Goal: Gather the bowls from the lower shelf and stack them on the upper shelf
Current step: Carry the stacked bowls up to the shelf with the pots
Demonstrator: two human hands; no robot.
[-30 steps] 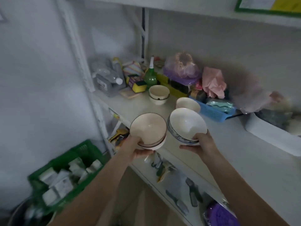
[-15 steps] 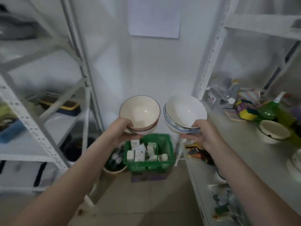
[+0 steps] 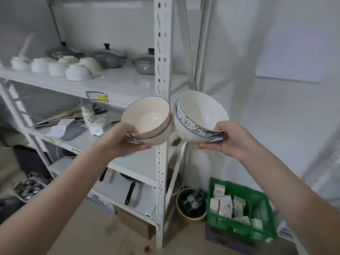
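Note:
My left hand [image 3: 122,139] grips a small stack of cream bowls with brown rims [image 3: 149,118] by the near edge. My right hand [image 3: 227,138] grips a stack of white bowls with a blue floral band [image 3: 197,116] the same way. Both stacks are held in the air, tilted toward me, in front of the white post of a shelf rack [image 3: 162,52]. On the upper shelf [image 3: 117,83] to the left, several white bowls [image 3: 78,71] sit upside down in a row.
Lidded grey pots [image 3: 145,63] stand at the back of the upper shelf. The shelf below holds papers, a bottle and utensils [image 3: 73,120]. Pans [image 3: 129,188] lie lower down. A green crate of boxes [image 3: 239,208] and a round tub [image 3: 191,205] sit on the floor.
I have turned left, away from the cluttered shelf and past the wall, to face another rack. Both hands still hold their bowl stacks, which are now raised in front of the rack's post.

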